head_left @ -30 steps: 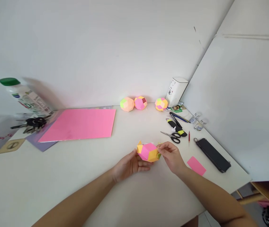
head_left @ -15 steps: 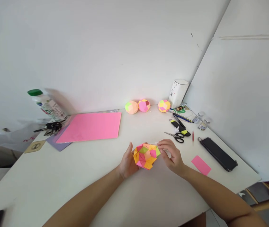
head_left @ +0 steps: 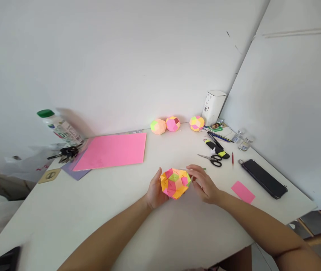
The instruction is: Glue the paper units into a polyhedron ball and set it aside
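Observation:
A hollow origami ball (head_left: pixel 174 185) of folded yellow, orange, pink and green paper rests in my left hand (head_left: pixel 156 192). The palm and fingers cradle its left side and underside, the thumb pointing up beside it. Its open inner side faces me, showing folded flaps. My right hand (head_left: pixel 204 186) is at the ball's right edge, fingers bent and thumb apart from them. Its fingertips are close to the green part; I cannot tell whether they touch. A small green piece (head_left: pixel 205 169) shows just behind that hand.
Three finished paper balls (head_left: pixel 173 124) stand along the wall. Pink sheets (head_left: pixel 112 150) lie back left near a bottle (head_left: pixel 61 128) and keys (head_left: pixel 68 151). At right are scissors (head_left: pixel 215 161), a utility knife (head_left: pixel 217 148), a pink slip (head_left: pixel 243 192), a black phone (head_left: pixel 262 177) and glass vials (head_left: pixel 245 143).
The paper ball has been tilted in my left hand, so its inner side shows differently. My right fingers have lifted slightly and spread from the thumb. The view has shifted a little.

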Motion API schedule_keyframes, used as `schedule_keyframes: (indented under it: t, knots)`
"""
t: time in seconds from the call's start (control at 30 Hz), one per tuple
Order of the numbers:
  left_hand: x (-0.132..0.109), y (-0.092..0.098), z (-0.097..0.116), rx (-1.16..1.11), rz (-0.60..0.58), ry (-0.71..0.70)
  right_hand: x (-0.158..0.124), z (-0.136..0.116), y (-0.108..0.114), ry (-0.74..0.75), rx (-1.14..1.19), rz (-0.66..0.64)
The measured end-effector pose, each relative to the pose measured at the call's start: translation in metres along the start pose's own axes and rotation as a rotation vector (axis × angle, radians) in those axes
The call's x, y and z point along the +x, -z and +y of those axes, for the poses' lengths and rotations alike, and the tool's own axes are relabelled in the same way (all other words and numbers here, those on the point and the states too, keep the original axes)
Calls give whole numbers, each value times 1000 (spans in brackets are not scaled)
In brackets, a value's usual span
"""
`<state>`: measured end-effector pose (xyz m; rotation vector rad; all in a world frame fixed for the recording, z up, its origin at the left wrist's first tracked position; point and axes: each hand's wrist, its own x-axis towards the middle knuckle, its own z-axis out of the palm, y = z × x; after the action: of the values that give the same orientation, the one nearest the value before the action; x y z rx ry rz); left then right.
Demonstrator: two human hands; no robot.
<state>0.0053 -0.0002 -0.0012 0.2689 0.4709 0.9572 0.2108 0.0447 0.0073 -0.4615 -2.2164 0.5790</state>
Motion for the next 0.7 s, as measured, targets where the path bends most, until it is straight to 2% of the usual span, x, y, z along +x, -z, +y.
schedule_keyframes:
  t: [0.07,0.13,0.4,0.53,0.7]
  knots:
    - [0,0,0,-3,-27,13,1,0,0,129,-134,-44]
    - [0,-1,1,-1,-33,18,1,0,0,182,-239,-66]
    - [-1,0,-1,42,-52,24,1,2,1,176,-305,-23]
    - [0,2,-2,28,-59,61,1,-3,0,192,-296,-51]
    - [-1,2,-1,59,-37,49,3,-5,0,121,-255,-72]
